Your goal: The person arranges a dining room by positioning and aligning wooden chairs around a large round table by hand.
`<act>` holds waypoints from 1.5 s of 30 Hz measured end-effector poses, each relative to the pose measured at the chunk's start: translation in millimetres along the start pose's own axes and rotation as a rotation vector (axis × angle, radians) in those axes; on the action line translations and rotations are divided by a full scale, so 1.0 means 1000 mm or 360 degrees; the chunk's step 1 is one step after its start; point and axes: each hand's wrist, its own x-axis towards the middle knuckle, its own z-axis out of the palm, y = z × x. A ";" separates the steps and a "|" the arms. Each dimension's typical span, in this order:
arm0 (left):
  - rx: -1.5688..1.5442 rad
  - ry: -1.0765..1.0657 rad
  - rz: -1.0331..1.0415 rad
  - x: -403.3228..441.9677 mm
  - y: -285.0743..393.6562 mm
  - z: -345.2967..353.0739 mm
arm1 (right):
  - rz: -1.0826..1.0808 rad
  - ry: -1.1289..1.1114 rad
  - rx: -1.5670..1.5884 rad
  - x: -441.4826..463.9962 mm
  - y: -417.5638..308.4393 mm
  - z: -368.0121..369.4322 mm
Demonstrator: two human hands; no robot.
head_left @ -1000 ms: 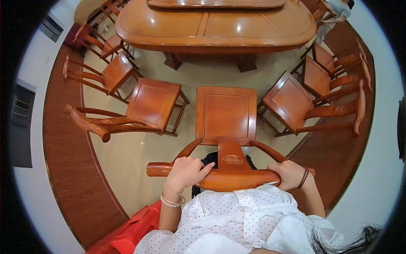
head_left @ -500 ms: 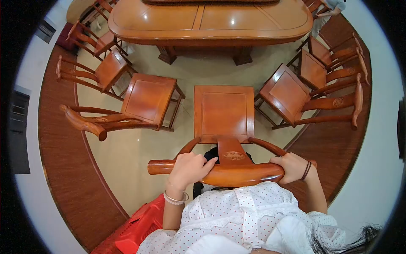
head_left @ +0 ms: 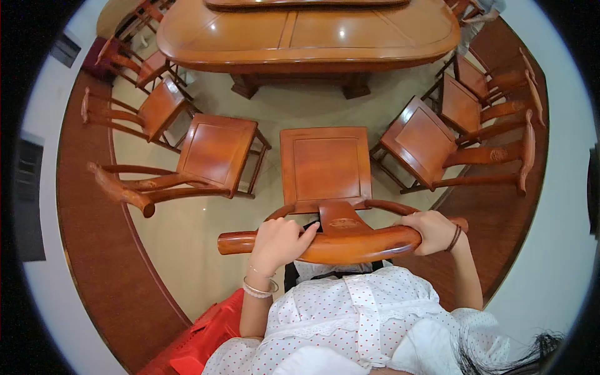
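Note:
A reddish-brown wooden chair (head_left: 325,165) stands right in front of me, its seat toward the table and its carved backrest toward my body. My left hand (head_left: 280,242) is wrapped over the left part of the curved top rail, thumb lying along it. Near the rail's right end, my right hand (head_left: 431,232) grips it too, with a dark band on the wrist. The undersides of the fingers are hidden behind the rail.
A large oval wooden table (head_left: 312,59) stands ahead. Matching chairs flank me, the nearest being a left chair (head_left: 212,150) and a right chair (head_left: 420,140). A red plastic object (head_left: 212,334) is at my lower left. Another person (head_left: 481,15) is at the far right.
The chair's top rail and both hands have shifted slightly forward, away from my body. The seat appears a little further left, and the view has moved slightly.

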 end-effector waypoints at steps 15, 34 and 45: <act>-0.0087 -0.0120 -0.0133 0.014 0.012 -0.007 | -0.0215 0.0208 0.0186 -0.002 0.028 0.004; -0.0039 0.1179 -0.0570 0.002 0.034 0.029 | 0.1604 0.1938 -0.0616 -0.237 0.382 -0.145; -0.0014 0.1513 -0.0117 0.020 0.193 0.081 | 0.1220 0.2089 0.0187 -0.243 0.484 -0.116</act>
